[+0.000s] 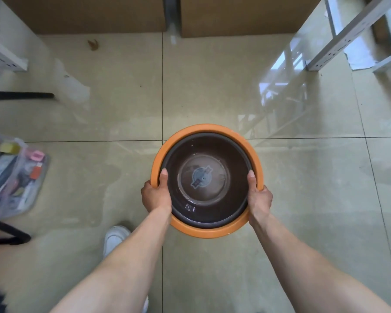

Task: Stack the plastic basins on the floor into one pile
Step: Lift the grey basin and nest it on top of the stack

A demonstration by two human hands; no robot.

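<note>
An orange plastic basin is held in the middle of the view above the tiled floor. A dark brown basin sits nested inside it, with a round label on its bottom. My left hand grips the left rims, thumb over the edge of the brown basin. On the opposite side my right hand grips the right rims the same way. Whether the stack touches the floor I cannot tell.
Two cardboard boxes stand at the back. White metal shelving is at the right and another rack at the left. A clear pouch of small items lies on the floor at left. My white shoe is below.
</note>
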